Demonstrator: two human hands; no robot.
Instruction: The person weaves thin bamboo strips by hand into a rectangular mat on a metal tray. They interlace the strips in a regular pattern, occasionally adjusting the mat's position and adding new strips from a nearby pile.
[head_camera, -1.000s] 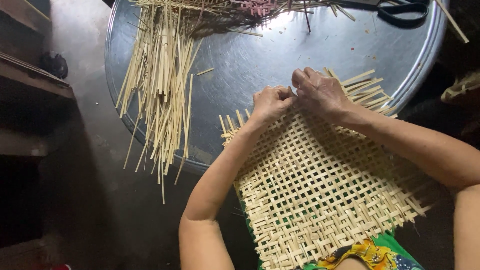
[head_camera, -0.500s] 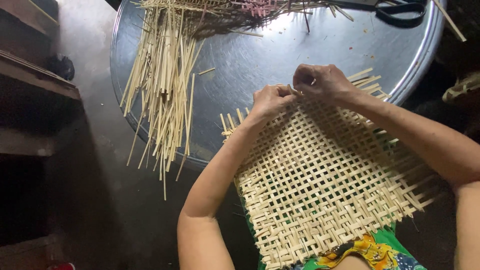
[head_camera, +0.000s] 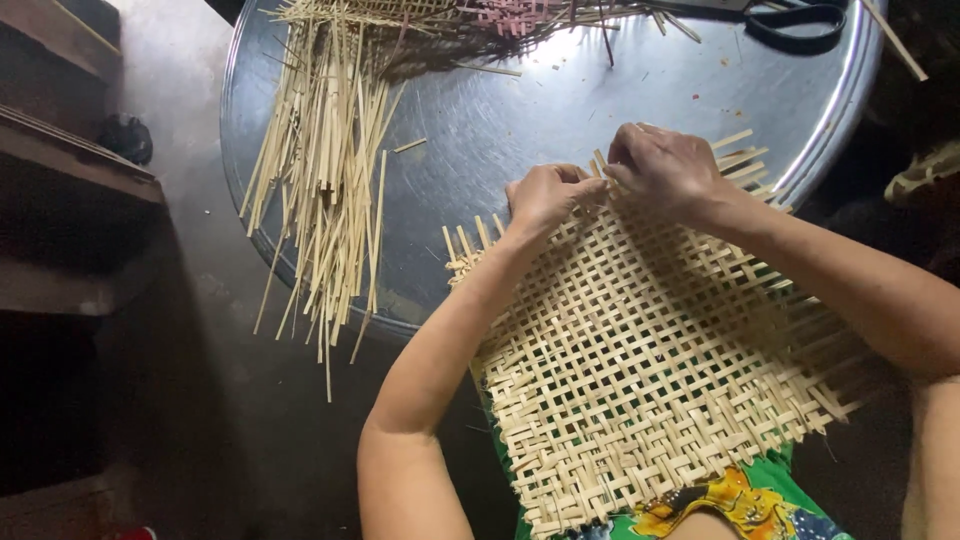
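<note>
Head view: the woven mat (head_camera: 650, 370) lay centre-right, overlapping the metal tray (head_camera: 520, 120). The left hand (head_camera: 545, 195) and right hand (head_camera: 665, 170) pinched strips at its upper edge, fingers curled closed. Loose strips (head_camera: 325, 170) lay upper left.

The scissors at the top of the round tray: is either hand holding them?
No, the black-handled scissors lie untouched at the tray's far edge, while the left hand and right hand both work on the woven mat.

woven mat (head_camera: 650, 370): pale split-cane strips, matt, open lattice | round surface (head_camera: 520, 120): grey metal, scuffed sheen, glossy rim | loose strips (head_camera: 325, 170): dry, straw-coloured, matt | scissors (head_camera: 795, 20): black handles, slight gloss | floor (head_camera: 210, 330): dull, rough concrete
</note>
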